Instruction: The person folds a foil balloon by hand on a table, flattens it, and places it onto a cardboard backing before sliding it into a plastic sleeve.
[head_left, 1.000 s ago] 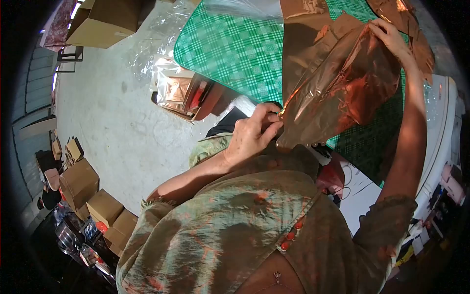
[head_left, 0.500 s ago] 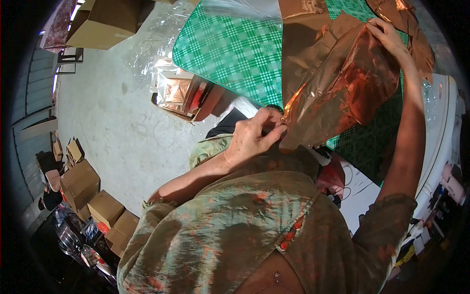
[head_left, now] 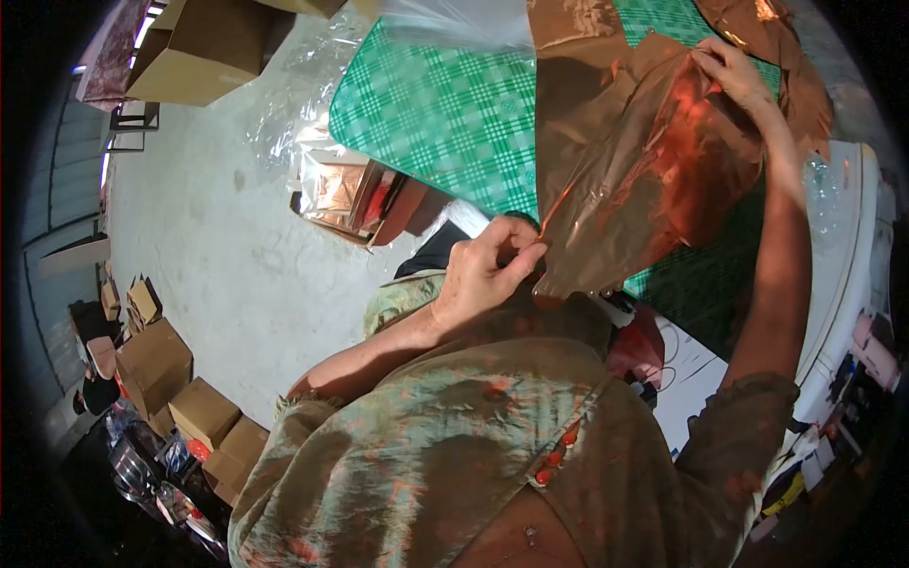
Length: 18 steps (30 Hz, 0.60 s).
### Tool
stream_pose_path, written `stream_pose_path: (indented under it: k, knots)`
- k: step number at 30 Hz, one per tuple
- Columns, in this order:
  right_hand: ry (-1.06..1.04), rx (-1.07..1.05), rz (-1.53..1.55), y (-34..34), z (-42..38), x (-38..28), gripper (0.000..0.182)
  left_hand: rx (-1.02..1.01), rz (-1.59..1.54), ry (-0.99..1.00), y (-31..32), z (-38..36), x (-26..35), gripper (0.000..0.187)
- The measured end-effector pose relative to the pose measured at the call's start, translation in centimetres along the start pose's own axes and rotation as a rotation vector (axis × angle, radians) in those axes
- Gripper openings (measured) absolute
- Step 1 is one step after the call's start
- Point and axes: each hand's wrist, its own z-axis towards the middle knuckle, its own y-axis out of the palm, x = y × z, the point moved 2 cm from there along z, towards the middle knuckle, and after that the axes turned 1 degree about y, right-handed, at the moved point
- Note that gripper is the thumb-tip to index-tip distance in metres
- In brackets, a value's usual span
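Note:
A shiny copper-brown translucent film (head_left: 606, 170) is stretched between my two hands over a green checkered tabletop (head_left: 445, 114). My left hand (head_left: 488, 270) pinches the film's lower left corner between thumb and fingers, close to my body. At the upper right, my right hand (head_left: 729, 71) grips the film's far edge with its fingertips. Creases run diagonally through the film from one hand to the other, and red-orange reflections show on its right half. More copper film (head_left: 578, 24) lies beyond it at the table's far side.
Clear plastic sheeting (head_left: 464, 24) lies at the table's far edge. An open carton (head_left: 350, 194) with film and red items stands on the floor left of the table. Cardboard boxes (head_left: 204, 412) are at lower left, another box (head_left: 204, 52) at upper left. A white surface (head_left: 838, 256) is at right.
Both hands and the film appear slightly further left in view. The film's creases have shifted, and its bright orange glint near my left hand has faded.

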Motion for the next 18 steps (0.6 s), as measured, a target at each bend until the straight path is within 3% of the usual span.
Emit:
stream_pose_path:
  k: [10,14,18]
  knots:
    - [0.096,0.139,-0.114,0.2,-0.7,-2.6,0.030,0.062,0.008,0.066,0.2,0.3,-0.1,0.016]
    - [0.115,0.099,0.100,0.5,-0.8,-3.1,0.030,0.064,0.011,0.061,0.4,0.2,-0.6,0.016]
    - [0.069,0.222,0.132,1.2,-0.2,-3.3,0.028,0.065,0.018,0.065,0.4,0.3,-0.7,0.016]
